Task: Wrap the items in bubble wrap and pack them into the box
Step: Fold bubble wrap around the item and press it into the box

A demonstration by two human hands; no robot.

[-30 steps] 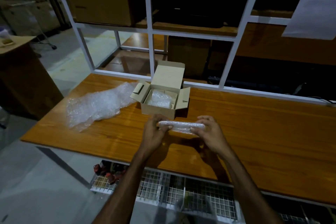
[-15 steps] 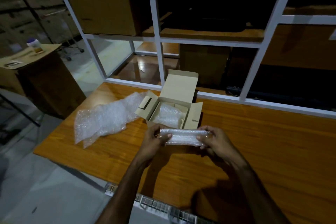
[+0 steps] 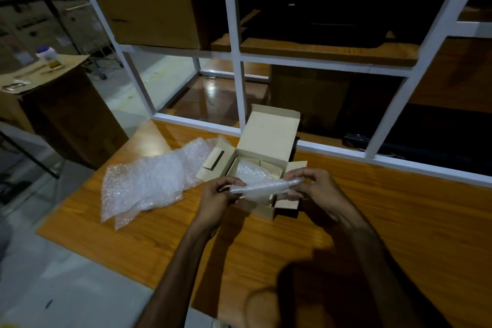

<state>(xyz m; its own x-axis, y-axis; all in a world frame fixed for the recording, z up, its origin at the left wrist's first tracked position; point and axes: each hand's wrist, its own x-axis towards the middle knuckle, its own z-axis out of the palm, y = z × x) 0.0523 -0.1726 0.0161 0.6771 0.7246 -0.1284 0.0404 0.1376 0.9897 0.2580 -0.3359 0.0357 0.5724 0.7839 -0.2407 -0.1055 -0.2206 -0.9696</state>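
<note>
Gripping a bubble-wrapped roll (image 3: 262, 189) end to end — both hands (image 3: 217, 196) level — over the box (image 3: 269, 138).

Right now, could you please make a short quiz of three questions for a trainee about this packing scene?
1. True or false: the box on the table has its lid open.
2. What do the left hand and right hand hold between them?
A. a roll of tape
B. a wrapped item
C. a knife
3. Fill in: the spare bubble wrap lies on the table to the ______ of the box.

Key: 1 true; 2 B; 3 left.
</note>
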